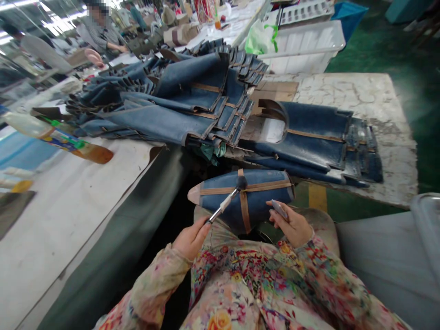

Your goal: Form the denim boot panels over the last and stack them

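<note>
Across my lap lies a blue leather piece (220, 208) over a pale, pointed form (194, 194), with brown tape strips crossing on it. My left hand (192, 238) is closed around the handle of a hammer (225, 203). The tool's dark, rounded head rests on or just over the crossing of the strips. At the right end of the piece, my right hand (292, 224) is closed on a small grey tool (279, 209), whose kind I cannot make out. The fingers of that hand are beside the blue leather; whether they touch it is unclear.
Stacked blue leather pieces (154, 117) cover the table ahead, with more (312, 130) on a worn board (385, 119) at right. A bottle of amber liquid (89, 151) is on the left table. White bin (309, 46) behind; grey bin (381, 247) at right. A co-worker (101, 34) stands far left.
</note>
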Demonstrator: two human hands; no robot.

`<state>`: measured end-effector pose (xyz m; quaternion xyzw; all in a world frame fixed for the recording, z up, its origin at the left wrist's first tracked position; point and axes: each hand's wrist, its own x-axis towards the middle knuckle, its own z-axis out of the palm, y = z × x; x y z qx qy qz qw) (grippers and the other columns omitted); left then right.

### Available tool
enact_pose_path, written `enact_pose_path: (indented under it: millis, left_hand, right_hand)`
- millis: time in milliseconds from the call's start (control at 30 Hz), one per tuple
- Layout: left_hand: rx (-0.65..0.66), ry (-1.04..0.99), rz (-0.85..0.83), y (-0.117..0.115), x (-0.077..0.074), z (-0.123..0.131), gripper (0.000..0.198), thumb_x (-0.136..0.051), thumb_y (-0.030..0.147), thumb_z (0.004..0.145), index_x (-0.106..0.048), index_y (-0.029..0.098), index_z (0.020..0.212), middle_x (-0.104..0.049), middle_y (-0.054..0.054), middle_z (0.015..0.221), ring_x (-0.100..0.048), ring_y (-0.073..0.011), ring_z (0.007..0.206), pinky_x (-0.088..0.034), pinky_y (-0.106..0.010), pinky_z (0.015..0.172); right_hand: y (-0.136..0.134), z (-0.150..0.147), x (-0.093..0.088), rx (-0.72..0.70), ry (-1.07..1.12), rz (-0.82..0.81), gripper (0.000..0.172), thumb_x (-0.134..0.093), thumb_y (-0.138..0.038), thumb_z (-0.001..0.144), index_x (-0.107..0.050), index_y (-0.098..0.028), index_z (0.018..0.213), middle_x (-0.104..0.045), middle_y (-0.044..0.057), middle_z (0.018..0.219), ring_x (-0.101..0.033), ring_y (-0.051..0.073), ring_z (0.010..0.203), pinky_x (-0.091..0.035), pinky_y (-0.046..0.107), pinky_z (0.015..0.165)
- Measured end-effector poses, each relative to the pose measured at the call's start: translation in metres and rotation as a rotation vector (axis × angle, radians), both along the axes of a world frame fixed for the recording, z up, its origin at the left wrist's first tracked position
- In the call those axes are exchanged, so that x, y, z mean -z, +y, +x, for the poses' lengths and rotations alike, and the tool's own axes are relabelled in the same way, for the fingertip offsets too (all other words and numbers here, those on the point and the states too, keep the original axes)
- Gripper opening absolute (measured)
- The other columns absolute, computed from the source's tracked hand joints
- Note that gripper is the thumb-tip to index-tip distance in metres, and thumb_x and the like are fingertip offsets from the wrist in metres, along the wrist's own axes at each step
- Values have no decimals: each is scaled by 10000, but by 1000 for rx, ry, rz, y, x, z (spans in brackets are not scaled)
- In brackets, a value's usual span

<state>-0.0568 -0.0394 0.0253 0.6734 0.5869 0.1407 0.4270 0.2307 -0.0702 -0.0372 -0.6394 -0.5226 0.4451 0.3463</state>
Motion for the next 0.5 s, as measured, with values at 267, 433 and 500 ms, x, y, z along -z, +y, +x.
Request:
enact_pose_path:
  millis: [267,433,500]
  left_hand:
    - [148,4,66,1,-4,17,433,-298,421,868,-496,170,1160,-644,-33,795,-593,-137,657,-464,-229,645]
    - [209,137,90,8,-2,42,384,-332,417,846,-564,197,1059,-656,-35,820,-618,-158,757,-467,-224,681]
    - [240,92,146,12,-7,56,401,-297,423,862,-540,200,1090,-652,-26,822,-610,-141,728,-460,-209,659]
  right_hand:
    - [-11,-4,12,-52,-249,237,408,-370,-362,873,-493,-183,1218,-656,54,924,-639,135,747,-521,243,721]
    - [-16,-3,17,-106,-344,398,406,-369,-297,877,-453,-192,1261,-619,45,1082,-620,136,906,-499,215,810]
    - [-16,-3,17,-128,-364,402,409,-369,-285,879,-438,-206,1275,-614,35,1093,-620,131,906,-507,200,780]
